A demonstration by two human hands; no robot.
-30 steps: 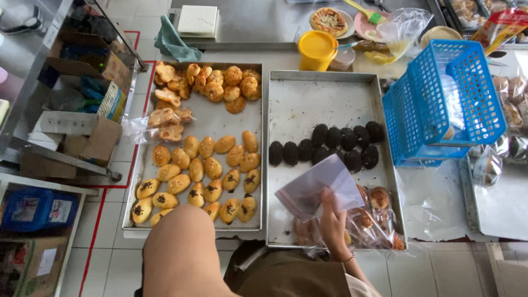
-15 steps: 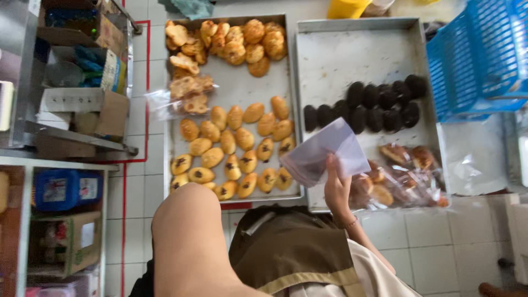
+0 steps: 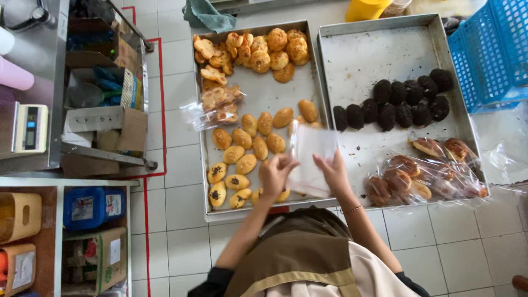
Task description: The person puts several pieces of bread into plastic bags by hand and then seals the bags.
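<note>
Plastic bag is pinched at its lower edges by both hands, left hand at nine o'clock, right hand at three, fingers curled, over the baking trays.

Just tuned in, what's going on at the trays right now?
A person stands over two metal trays of baked goods. Both hands, left hand and right hand, hold a clear plastic bag above the gap between the trays. The left tray carries golden pastries; the right tray has a row of dark round buns and already bagged buns at its near edge. A blue basket sits at the far right.
</note>
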